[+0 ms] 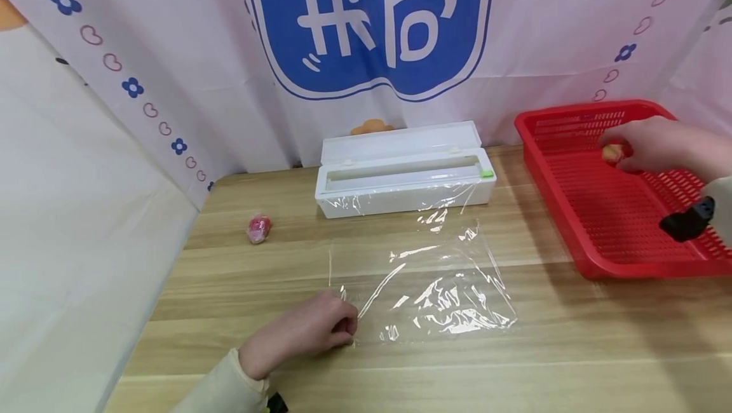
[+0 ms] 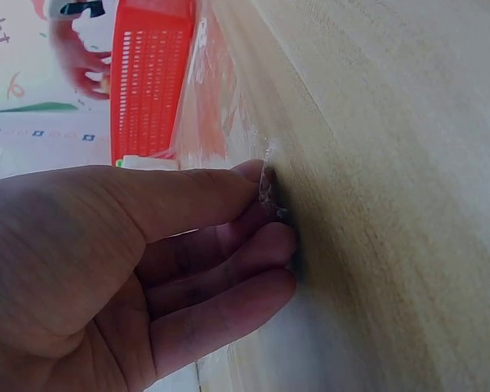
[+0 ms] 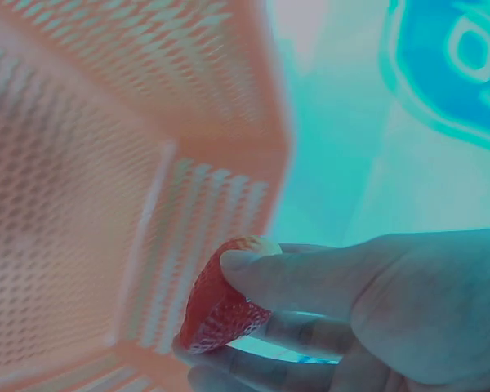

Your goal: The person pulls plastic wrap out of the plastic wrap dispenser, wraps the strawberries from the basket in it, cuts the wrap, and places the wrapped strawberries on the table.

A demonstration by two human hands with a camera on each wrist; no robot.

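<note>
My right hand [image 1: 649,146] is over the red basket [image 1: 595,267], with a strawberry [image 3: 220,306] pinched between thumb and fingers. In the right wrist view the strawberry's pale end is near the thumb. On the wooden table, my left hand [image 1: 311,330] pinches the near left corner of a clear plastic wrap sheet [image 1: 440,298]. Seen from the left wrist, a crumpled bit of the wrap shows between thumb and forefinger. The sheet lies wrinkled on the tabletop and runs up to a white wrap dispenser box [image 1: 394,203], whose lid stands raised.
A small red item in clear wrap [image 1: 259,229] lies at the table's left. Behind the dispenser hangs a white cloth with a blue printed badge [image 1: 372,76]. The basket's raised rim borders the right side, and pale cloth [image 1: 74,241] flanks the left.
</note>
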